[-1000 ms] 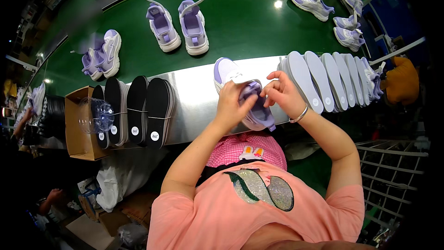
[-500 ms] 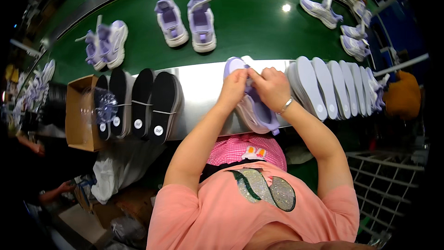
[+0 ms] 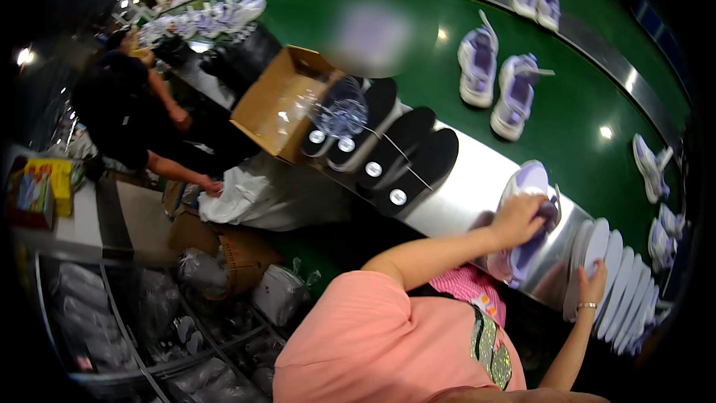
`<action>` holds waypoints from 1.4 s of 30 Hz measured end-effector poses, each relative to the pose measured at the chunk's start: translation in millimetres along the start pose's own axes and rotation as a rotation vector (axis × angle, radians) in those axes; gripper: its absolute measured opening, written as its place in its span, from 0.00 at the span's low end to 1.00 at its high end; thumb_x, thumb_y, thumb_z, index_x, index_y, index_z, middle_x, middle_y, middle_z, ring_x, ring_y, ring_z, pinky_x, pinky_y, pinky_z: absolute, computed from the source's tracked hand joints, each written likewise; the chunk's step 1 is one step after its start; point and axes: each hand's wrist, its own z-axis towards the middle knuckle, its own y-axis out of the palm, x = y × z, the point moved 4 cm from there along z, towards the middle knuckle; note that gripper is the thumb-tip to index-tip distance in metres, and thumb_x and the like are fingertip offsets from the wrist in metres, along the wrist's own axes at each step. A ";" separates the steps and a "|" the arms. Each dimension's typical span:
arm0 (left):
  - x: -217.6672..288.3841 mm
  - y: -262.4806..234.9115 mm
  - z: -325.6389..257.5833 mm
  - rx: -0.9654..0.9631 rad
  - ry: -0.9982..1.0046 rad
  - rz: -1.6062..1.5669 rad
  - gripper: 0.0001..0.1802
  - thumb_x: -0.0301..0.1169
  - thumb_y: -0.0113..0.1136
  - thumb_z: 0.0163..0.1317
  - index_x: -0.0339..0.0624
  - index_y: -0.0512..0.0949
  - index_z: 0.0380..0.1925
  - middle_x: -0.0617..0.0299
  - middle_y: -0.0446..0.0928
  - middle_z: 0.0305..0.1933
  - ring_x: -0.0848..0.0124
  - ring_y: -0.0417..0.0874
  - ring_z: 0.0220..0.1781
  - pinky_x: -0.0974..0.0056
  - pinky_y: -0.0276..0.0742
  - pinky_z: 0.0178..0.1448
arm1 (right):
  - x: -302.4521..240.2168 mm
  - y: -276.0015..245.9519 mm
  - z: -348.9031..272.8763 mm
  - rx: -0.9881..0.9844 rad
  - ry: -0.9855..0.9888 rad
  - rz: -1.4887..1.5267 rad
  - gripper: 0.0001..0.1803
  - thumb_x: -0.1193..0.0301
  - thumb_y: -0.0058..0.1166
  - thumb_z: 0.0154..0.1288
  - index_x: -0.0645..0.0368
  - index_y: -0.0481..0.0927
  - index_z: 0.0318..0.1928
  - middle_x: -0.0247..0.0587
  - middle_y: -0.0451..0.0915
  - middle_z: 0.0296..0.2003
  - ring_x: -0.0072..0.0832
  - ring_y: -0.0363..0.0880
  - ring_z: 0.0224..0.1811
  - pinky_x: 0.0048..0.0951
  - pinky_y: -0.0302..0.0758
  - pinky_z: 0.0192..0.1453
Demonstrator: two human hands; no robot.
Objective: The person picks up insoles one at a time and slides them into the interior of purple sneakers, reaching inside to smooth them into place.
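Left hand (image 3: 517,220) clasps a lilac sneaker (image 3: 526,213) at its collar, on the steel table (image 3: 462,186) edge beside the green belt (image 3: 388,67). Right hand (image 3: 594,283) pinches a white insole (image 3: 597,246) from the fanned stack just right of the sneaker. Sneaker: light, soft mesh upper, firm rubber sole; best held by the heel. Insole: thin, flexible foam. Black insoles (image 3: 406,157) lie left of the sneaker.

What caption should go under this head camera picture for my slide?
Left hand rests on a purple shoe on the metal ledge while the right hand touches a row of white insoles.
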 end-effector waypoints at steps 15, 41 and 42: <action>23.1 28.6 -25.7 0.066 -0.293 0.057 0.11 0.31 0.48 0.53 0.42 0.69 0.37 0.51 0.72 0.32 0.56 0.72 0.38 0.57 0.69 0.40 | -188.9 -128.3 -66.4 -0.201 -0.533 0.136 0.03 0.77 0.50 0.42 0.64 0.73 0.21 0.44 0.72 0.31 0.38 0.72 0.30 0.34 0.68 0.34; -40.9 29.6 14.2 -0.038 -0.198 0.198 0.18 0.22 0.45 0.48 0.31 0.67 0.41 0.44 0.71 0.39 0.51 0.72 0.43 0.57 0.66 0.49 | -208.2 -28.7 10.0 -0.618 -0.417 -0.347 0.17 0.59 0.53 0.47 0.59 0.72 0.32 0.43 0.74 0.31 0.37 0.73 0.36 0.38 0.68 0.38; -40.6 35.1 15.8 -0.043 -0.173 0.182 0.17 0.22 0.45 0.48 0.32 0.67 0.42 0.44 0.72 0.38 0.51 0.72 0.42 0.57 0.67 0.48 | -201.7 -28.4 13.3 -0.625 -0.413 -0.315 0.16 0.59 0.52 0.47 0.59 0.73 0.31 0.42 0.75 0.29 0.37 0.74 0.35 0.37 0.69 0.37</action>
